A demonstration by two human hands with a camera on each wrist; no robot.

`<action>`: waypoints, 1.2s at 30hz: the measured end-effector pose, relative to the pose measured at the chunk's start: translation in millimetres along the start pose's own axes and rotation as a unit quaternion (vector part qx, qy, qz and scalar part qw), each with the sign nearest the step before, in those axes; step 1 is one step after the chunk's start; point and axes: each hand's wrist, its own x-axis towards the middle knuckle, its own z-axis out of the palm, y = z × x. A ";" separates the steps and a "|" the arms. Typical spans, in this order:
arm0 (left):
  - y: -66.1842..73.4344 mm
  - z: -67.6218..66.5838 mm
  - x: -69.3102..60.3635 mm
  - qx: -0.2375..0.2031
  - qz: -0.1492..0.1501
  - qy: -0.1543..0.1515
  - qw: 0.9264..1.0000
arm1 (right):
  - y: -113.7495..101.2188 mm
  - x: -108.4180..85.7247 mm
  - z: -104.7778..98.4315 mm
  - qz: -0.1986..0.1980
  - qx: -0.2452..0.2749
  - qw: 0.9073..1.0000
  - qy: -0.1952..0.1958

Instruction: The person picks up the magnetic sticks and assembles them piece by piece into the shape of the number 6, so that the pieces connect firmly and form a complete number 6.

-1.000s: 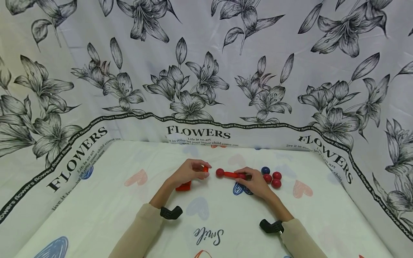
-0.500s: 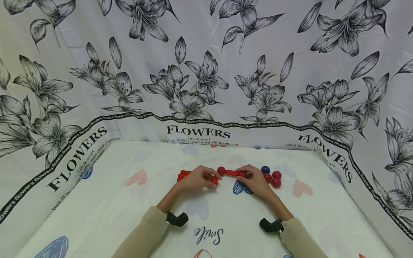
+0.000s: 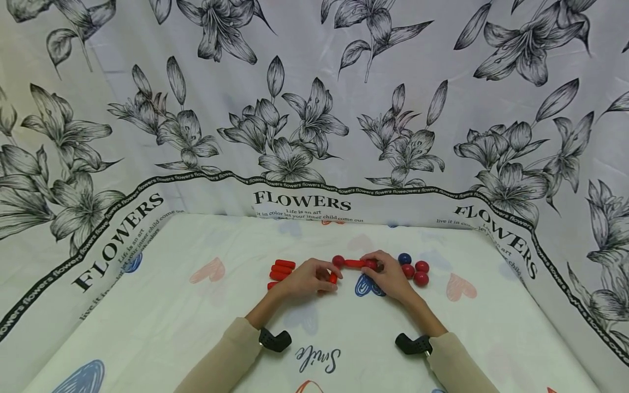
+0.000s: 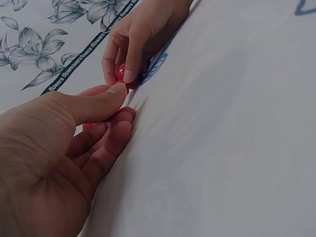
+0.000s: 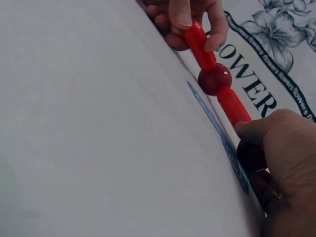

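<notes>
My left hand (image 3: 309, 279) pinches a short red rod (image 5: 197, 42) between thumb and fingers. In the right wrist view, one end of that rod meets a dark red ball (image 5: 215, 79); whether it is seated in the ball, I cannot tell. A second red rod (image 5: 233, 104) runs from this ball to another red ball (image 5: 252, 154). My right hand (image 3: 385, 271) grips that second ball, partly covering it, with the thumb by the rod's end. In the left wrist view, the left thumb and fingers hide most of the held rod.
Several loose red rods (image 3: 281, 269) lie side by side left of my left hand, some behind it. Right of my right hand sit a dark blue ball (image 3: 404, 258) and loose red balls (image 3: 421, 267). A flower-printed curtain (image 3: 314, 164) hangs behind the printed tablecloth (image 3: 344, 327).
My left hand has moved right and toward me with its rod, up to the left ball, uncovering the loose rods. The joined piece shifted slightly; my right hand barely moved.
</notes>
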 end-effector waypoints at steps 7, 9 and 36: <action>0.8 2.1 -0.4 0.021 0.007 0.007 1.000 | -2.5 -0.9 1.9 -0.009 -0.021 1.000 -0.007; 1.6 3.1 -0.2 0.031 0.012 0.012 0.999 | -2.7 -1.4 1.9 -0.008 -0.016 1.000 -0.005; 4.7 12.4 -2.0 0.065 0.005 0.056 0.996 | -2.8 2.3 -1.3 -0.010 -0.022 0.999 -0.024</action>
